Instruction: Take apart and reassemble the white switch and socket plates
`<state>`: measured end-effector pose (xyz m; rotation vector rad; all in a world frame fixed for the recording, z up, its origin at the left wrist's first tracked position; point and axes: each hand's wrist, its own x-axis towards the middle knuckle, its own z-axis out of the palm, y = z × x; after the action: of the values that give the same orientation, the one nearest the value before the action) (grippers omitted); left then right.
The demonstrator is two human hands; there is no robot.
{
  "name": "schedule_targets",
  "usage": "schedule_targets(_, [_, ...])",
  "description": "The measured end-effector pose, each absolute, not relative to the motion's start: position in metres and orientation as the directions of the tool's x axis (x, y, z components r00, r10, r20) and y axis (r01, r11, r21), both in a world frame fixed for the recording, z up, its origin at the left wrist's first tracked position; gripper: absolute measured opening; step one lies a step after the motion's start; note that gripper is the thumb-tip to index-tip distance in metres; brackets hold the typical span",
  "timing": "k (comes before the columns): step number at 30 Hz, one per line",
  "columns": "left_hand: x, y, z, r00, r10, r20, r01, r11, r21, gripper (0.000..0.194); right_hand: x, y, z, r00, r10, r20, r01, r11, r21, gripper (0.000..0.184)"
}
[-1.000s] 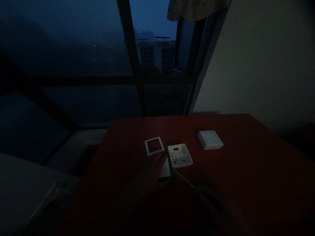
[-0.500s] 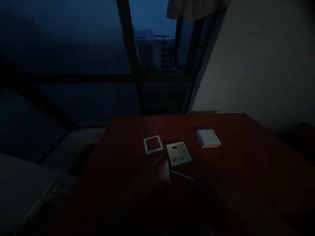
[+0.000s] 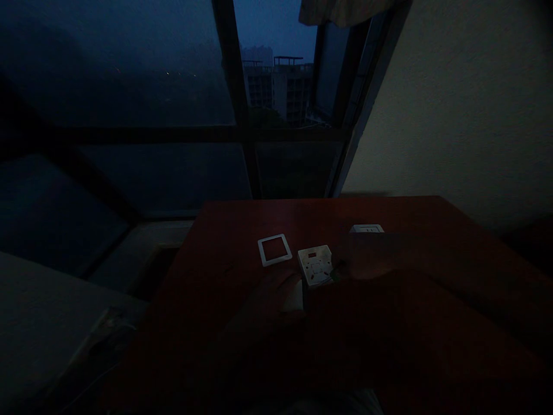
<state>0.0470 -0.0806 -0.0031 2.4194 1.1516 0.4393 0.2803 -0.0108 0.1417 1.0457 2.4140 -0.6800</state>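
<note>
The scene is very dark. My left hand (image 3: pixel 274 297) is closed around a white socket panel (image 3: pixel 294 297) held on edge just above the table; most of it is hidden by the fingers. My right hand (image 3: pixel 363 259) reaches in from the right, closed on a screwdriver (image 3: pixel 334 275) whose handle is mostly lost in shadow. Its thin shaft points left over the near edge of an open white socket back box (image 3: pixel 316 266). Behind my left hand, a white square cover frame (image 3: pixel 261 252) lies flat.
An assembled white wall socket (image 3: pixel 367 229) stands at the back right, partly covered by my right arm. The red-brown table (image 3: pixel 242 216) meets dark windows (image 3: pixel 159 173) at the back and a pale wall (image 3: pixel 453 115) on the right.
My right hand has moved up and forward with the screwdriver, from beside the panel to the back box, and now hides part of the assembled socket. My left hand keeps its hold.
</note>
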Motion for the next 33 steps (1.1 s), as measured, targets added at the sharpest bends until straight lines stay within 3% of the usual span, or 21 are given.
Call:
schedule_targets(3, [0.047,-0.080,-0.006,0.608,0.786,0.114,0.651,-0.576,0.494,0.072,0.300,-0.010,0.126,-0.660,0.527,-0.535,0.751,0.493,-0.439,0.026])
schedule_targets(5, [0.047,-0.080,-0.008,0.610,0.782,0.125,0.647,-0.583,0.491,0.073,0.313,-0.015,0.116,-0.613,0.545,-0.572,0.788,0.368,-0.493,0.029])
schedule_targets(7, [0.046,-0.080,-0.011,0.605,0.784,0.136,0.646,-0.584,0.491,0.075,0.324,-0.024,0.105,-0.560,0.574,-0.597,0.816,0.259,-0.516,0.034])
schedule_targets(14, [0.046,-0.081,-0.010,0.574,0.811,0.110,0.650,-0.534,0.541,0.077,0.340,-0.072,0.078,-0.516,0.718,-0.466,0.739,0.099,-0.666,0.041])
schedule_targets(21, [0.051,-0.075,0.007,0.413,0.901,0.133,0.661,-0.397,0.637,0.071,0.341,-0.112,0.056,-0.421,0.803,-0.422,0.697,-0.012,-0.717,0.042])
schedule_targets(27, [0.037,-0.049,0.026,0.183,0.975,0.127,0.864,-0.221,0.453,0.054,0.334,-0.130,0.044,-0.311,0.864,-0.396,0.684,-0.086,-0.724,0.044])
schedule_targets(33, [0.044,-0.025,0.025,0.230,0.961,0.157,0.927,-0.265,0.264,0.054,0.323,-0.135,0.043,-0.368,0.855,-0.366,0.691,-0.012,-0.723,0.043])
